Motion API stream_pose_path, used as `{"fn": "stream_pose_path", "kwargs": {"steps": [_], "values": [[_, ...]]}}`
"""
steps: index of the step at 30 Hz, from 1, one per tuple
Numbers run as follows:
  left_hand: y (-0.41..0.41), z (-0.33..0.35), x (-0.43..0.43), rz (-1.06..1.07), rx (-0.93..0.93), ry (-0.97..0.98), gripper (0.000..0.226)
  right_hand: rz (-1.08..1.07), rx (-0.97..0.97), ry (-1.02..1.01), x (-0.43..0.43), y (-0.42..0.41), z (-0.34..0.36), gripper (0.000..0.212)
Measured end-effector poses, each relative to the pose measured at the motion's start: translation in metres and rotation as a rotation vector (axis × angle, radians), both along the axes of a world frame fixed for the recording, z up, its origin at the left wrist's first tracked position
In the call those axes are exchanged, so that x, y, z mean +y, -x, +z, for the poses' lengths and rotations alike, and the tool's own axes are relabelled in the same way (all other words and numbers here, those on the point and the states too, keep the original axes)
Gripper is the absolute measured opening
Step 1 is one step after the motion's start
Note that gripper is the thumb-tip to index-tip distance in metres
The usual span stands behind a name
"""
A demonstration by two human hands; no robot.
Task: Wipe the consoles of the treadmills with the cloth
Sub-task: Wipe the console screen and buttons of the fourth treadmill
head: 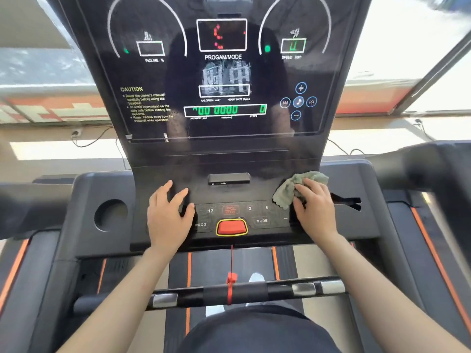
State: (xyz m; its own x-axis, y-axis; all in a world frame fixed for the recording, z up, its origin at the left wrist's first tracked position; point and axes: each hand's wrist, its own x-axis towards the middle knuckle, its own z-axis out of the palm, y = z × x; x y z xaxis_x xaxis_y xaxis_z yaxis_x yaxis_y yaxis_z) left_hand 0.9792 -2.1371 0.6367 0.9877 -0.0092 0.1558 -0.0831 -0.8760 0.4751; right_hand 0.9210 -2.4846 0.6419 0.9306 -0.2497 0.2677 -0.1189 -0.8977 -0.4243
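Head view: treadmill console, lower deck. Right hand presses green cloth, fingers bunched in it, right of the keypad. Left hand flat, empty. Upper display looks smeared, probably unwiped; glare obscures.

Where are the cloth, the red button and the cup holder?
cloth (290,190): head view, middle of the bunched green fabric.
red button (231,227): head view, centre of its top face.
cup holder (110,215): head view, dark inside of the round recess.
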Motion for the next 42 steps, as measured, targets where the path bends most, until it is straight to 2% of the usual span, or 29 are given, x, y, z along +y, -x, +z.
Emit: {"fn": "stream_pose_path", "kwargs": {"steps": [3,8,11,15,20,24,29,35,37,42], "values": [[-0.001,0.003,-0.007,-0.021,0.013,-0.007,0.037,0.008,0.028,-0.012,0.022,-0.004,0.001,0.031],[-0.002,0.004,-0.017,-0.060,0.033,-0.002,0.036,0.231,0.049,0.028,0.070,-0.019,0.006,0.029],[-0.002,0.005,-0.023,-0.077,0.028,-0.009,0.036,0.273,0.054,0.040,0.082,-0.022,0.007,0.025],[-0.001,0.006,-0.037,-0.152,0.028,-0.014,0.037,0.163,0.021,-0.013,0.055,-0.015,0.006,0.012],[-0.001,0.006,-0.051,-0.157,0.021,-0.048,0.034,-0.069,0.005,-0.027,-0.002,0.017,0.007,0.014],[-0.001,0.005,-0.053,-0.193,0.038,-0.045,0.032,-0.135,-0.011,0.012,-0.013,0.040,0.003,0.015],[0.005,0.005,-0.048,-0.214,0.049,0.007,0.033,0.024,-0.034,-0.019,0.033,0.037,-0.002,0.010],[0.007,0.008,-0.039,-0.248,0.073,0.038,0.038,0.275,0.010,-0.013,0.079,-0.008,0.007,0.016],[0.008,0.008,-0.036,-0.255,0.090,0.037,0.039,0.232,-0.004,0.007,0.071,-0.014,0.008,0.016],[0.007,0.004,-0.020,-0.209,0.048,-0.057,0.037,-0.028,0.032,0.042,0.036,0.000,0.008,0.017]]}}
